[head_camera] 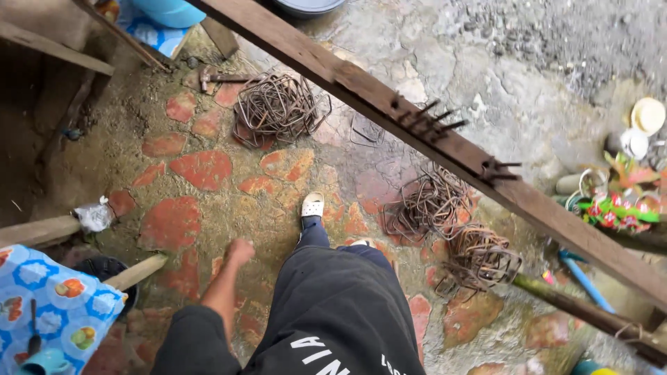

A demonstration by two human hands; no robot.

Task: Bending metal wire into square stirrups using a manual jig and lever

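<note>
Nails [432, 119] jut from slanted plank [445, 149] over walker; snag risk. Left hand [241, 250] fisted, empty; right hand unseen.

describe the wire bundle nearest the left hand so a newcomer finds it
Follow the long brown wooden beam crossing the stone floor. On its upper-left side lies one rusty tangled wire bundle, farther ahead of the bare left hand. Unlike the two bundles under the beam, it sits alone.

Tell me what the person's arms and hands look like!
Only the left hand shows, bare, with no glove, ring or watch visible. The forearm is bare too, coming out of a dark sleeve pushed up near the elbow. The right hand is out of view.
</note>
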